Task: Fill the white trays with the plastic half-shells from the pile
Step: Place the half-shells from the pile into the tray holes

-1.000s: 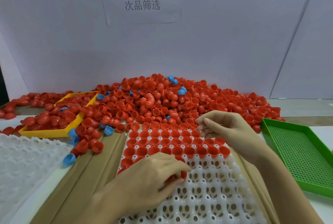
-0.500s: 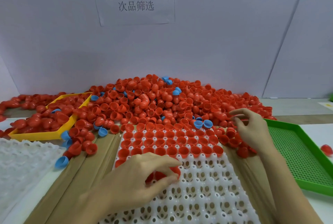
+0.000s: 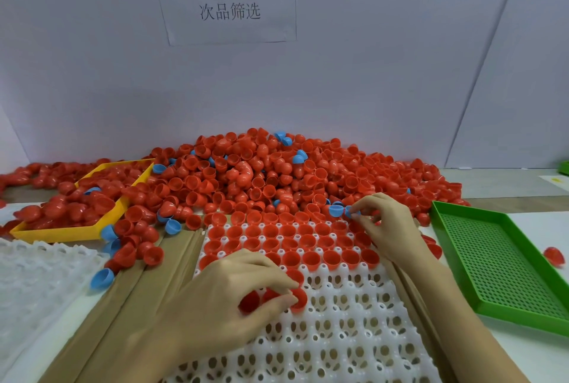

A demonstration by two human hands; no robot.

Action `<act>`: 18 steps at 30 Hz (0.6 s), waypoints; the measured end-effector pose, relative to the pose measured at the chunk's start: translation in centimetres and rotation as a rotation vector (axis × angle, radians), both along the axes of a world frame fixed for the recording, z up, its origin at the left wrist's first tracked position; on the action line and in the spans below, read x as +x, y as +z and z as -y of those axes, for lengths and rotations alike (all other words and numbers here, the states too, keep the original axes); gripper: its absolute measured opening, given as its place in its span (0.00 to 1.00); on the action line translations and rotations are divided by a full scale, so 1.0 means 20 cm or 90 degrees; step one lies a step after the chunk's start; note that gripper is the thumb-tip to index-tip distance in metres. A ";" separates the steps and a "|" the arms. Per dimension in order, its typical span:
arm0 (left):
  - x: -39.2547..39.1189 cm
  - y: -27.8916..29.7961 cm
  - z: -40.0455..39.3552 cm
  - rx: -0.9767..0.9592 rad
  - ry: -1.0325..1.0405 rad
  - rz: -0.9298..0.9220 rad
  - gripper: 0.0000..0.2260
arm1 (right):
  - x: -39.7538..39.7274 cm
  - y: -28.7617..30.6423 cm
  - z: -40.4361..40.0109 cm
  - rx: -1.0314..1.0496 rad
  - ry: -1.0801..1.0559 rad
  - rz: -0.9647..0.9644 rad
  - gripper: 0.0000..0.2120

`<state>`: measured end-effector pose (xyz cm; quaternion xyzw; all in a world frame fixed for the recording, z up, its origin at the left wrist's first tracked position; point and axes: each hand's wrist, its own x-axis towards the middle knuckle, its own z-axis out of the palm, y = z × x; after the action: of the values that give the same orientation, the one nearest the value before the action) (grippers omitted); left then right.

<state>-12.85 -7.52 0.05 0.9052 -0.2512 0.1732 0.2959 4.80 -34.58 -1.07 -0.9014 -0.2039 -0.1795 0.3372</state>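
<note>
My left hand (image 3: pixel 228 299) grips red half-shells (image 3: pixel 300 299) over the white tray (image 3: pixel 354 330), fingers curled round them. Right hand (image 3: pixel 389 228), at 1 o'clock, pinches what looks like a blue half-shell (image 3: pixel 334 211) at the pile (image 3: pixel 261 173) edge.

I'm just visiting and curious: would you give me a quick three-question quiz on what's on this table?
1. True or false: the green tray holds red shells.
2. What colour is the shell at the right hand fingertips? A red, B blue, C white
3. Fill in: the left hand holds red shells over the ___ tray.

Key: 1 false; 2 B; 3 white.
</note>
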 end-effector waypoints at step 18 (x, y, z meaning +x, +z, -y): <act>0.06 -0.01 0.04 -0.232 0.089 0.057 0.16 | -0.27 0.17 -0.20 0.147 0.391 -0.208 0.04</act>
<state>-11.69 -8.26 -0.20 0.8431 -0.1653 0.2760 0.4309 -0.61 -30.55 2.27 -0.7709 -0.3868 0.0543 0.5032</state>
